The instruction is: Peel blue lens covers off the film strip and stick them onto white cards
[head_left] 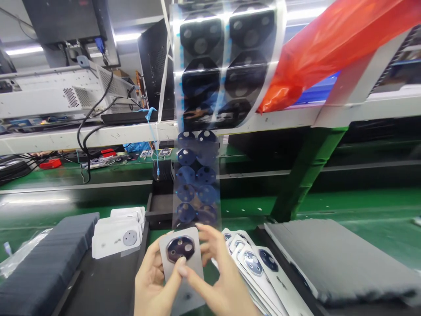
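A pale grey phone back cover is held upright between both hands, its dark camera plate facing me. My left hand is closed around the cover's left edge, with its thumb at the lower rim of the camera plate. On the other side, my right hand is closed on the cover, its thumb tip beside the left thumb and its fingers at the right edge. Directly behind them hangs a clear strip of dark round stickers. To the right lies a fanned pile of phone back covers.
More pale covers are stacked at left, beside a long row of dark grey sheets. A grey foam-like slab lies at right. A white shelf beam and a green-wrapped post stand behind, with red plastic above.
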Demonstrator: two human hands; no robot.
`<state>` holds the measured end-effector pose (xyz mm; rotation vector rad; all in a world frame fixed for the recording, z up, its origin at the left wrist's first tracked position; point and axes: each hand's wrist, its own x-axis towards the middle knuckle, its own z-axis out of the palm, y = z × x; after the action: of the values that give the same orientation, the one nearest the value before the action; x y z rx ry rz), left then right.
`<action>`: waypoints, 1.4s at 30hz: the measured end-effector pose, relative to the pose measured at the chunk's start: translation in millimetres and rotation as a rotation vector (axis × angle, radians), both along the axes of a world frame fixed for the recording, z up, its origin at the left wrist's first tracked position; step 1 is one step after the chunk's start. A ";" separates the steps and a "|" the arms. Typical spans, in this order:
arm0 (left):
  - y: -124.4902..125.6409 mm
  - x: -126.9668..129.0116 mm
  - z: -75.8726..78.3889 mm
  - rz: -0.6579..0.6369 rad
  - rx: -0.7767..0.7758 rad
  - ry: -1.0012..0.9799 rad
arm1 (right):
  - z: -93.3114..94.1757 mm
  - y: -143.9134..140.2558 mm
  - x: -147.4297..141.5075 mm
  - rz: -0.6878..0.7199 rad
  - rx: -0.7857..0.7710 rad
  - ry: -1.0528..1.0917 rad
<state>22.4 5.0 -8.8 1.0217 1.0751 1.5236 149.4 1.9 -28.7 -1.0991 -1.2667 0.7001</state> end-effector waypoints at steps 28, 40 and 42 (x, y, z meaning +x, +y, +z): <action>-6.9 -12.4 -5.3 -0.300 0.077 0.246 | 9.8 1.0 -4.9 0.146 -0.313 0.262; 110.3 -158.2 -14.8 -0.053 0.059 1.202 | 17.0 -16.9 88.0 -0.040 -0.419 0.322; 136.5 -176.1 -40.3 -0.018 -0.041 1.301 | 2.2 -14.4 108.2 -0.105 -0.535 0.297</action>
<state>-153.7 141.5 -49.2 2.0534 1.8989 0.6714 257.6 -12.5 -26.5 -1.4171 -0.7766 1.1140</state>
